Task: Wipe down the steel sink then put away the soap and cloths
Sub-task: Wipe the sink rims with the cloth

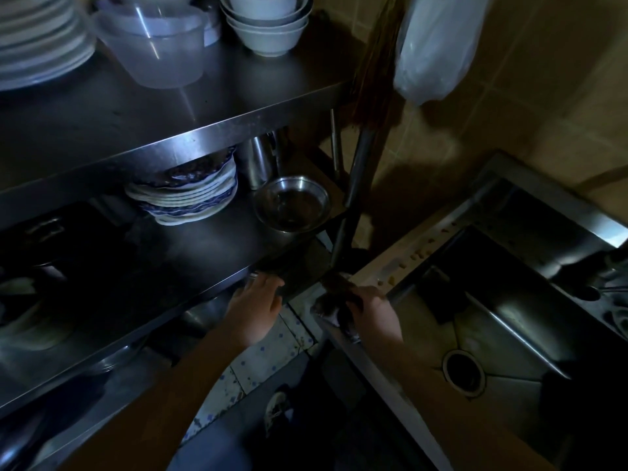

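Right hand [372,314] clamps its fingers round a dark cloth [334,305] on the steel sink [438,232] corner; left hand [258,305] rests, fingers straight, on the shelf [210,246] edge. Crumbs [417,255] on the rim could be swept into the drain [464,372].

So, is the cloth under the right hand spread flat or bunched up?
Bunched up. The right hand grips the dark cloth as a crumpled wad on the corner of the sink rim.
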### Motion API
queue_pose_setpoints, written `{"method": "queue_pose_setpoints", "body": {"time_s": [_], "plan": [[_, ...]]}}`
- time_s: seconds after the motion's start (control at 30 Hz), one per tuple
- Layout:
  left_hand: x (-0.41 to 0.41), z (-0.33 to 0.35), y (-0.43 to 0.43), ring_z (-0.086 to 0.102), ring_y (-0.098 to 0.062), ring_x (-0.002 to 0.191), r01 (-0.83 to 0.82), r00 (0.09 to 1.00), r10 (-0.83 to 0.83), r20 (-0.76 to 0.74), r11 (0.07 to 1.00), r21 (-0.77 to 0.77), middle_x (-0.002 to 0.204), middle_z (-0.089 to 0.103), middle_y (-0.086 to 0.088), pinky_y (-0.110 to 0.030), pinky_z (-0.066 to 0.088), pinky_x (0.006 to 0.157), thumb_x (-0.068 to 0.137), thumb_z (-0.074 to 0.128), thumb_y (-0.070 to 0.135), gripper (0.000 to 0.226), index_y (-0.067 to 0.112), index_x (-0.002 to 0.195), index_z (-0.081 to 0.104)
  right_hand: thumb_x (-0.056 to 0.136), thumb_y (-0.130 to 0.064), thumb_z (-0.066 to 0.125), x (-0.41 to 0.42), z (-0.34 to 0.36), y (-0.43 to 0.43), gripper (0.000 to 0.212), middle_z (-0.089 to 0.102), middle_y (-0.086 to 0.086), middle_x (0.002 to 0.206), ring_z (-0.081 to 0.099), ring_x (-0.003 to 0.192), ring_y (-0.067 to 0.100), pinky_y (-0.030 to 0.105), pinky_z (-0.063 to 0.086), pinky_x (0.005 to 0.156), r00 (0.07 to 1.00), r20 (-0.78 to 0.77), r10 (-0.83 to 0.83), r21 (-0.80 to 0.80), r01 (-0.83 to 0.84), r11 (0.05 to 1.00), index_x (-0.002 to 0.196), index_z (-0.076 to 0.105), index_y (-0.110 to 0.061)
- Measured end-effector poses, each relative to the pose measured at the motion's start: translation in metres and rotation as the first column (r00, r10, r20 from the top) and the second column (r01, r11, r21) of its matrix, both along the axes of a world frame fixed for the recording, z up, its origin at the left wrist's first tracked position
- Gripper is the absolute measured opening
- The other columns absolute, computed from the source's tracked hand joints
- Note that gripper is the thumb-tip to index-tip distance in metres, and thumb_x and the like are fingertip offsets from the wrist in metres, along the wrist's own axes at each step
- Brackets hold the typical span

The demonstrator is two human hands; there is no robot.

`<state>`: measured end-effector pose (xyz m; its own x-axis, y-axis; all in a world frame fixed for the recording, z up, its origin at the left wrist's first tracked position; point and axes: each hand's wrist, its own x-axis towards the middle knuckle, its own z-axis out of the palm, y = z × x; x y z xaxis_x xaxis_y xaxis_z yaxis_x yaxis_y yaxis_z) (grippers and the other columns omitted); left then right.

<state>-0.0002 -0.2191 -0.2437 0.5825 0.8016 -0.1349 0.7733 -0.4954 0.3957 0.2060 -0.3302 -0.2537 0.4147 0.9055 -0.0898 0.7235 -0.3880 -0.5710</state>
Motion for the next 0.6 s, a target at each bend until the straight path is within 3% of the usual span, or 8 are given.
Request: {"method": "queue_pose_setpoints", "body": {"time_s": [0.17, 0.3, 0.47, 0.6], "plan": [[-0.001, -0.002, -0.003, 0.050, -0.026, 0.112, 0.008, 1.000, -0.007, 0.017, 0.999, -0.052, 0.125, 0.049, -0.007, -0.041, 0.040, 0.095, 0.095, 0.043, 0.025, 0.029, 0.018, 0.123, 0.048, 0.097, -0.031, 0.047, -0.018, -0.024, -0.007, 0.039, 0.044, 0.005, 0.141, 0.042, 0.127, 0.028, 0.042, 0.045, 0.101, 0.988, 0.094, 0.118, -0.101, -0.109, 0.989, 0.134, 0.051, -0.023], [0.000, -0.004, -0.007, 0.051, -0.027, 0.112, 0.009, 1.000, -0.009, 0.008, 0.998, -0.064, 0.127, 0.048, -0.006, -0.039, 0.040, 0.093, 0.095, 0.043, 0.025, 0.032, 0.019, 0.126, 0.047, 0.090, -0.025, 0.060, -0.021, -0.029, -0.013, 0.031, 0.046, 0.015, 0.143, 0.044, 0.128, 0.041, 0.053, 0.042, 0.102, 0.954, 0.272, 0.123, -0.015, -0.124, 0.992, 0.120, 0.065, -0.018], [0.004, -0.008, -0.011, 0.051, -0.024, 0.109, 0.040, 0.999, -0.039, 0.010, 0.996, -0.074, 0.123, 0.048, -0.004, -0.037, 0.041, 0.088, 0.097, 0.040, 0.026, 0.028, 0.018, 0.123, 0.047, 0.091, -0.026, 0.054, -0.015, -0.029, -0.012, 0.042, 0.039, 0.009, 0.150, 0.037, 0.137, 0.038, 0.057, 0.044, 0.101, 0.959, 0.172, 0.225, 0.024, -0.232, 0.972, 0.133, 0.055, -0.021], [0.007, -0.012, -0.015, 0.050, -0.023, 0.110, 0.055, 0.998, -0.055, 0.006, 0.995, -0.078, 0.123, 0.048, -0.005, -0.039, 0.041, 0.090, 0.097, 0.039, 0.025, 0.030, 0.018, 0.125, 0.047, 0.089, -0.032, 0.060, -0.013, -0.034, -0.012, 0.039, 0.049, 0.005, 0.144, 0.046, 0.131, 0.036, 0.053, 0.054, 0.090, 0.922, 0.244, 0.301, 0.036, -0.319, 0.947, 0.127, 0.060, -0.026]]}}
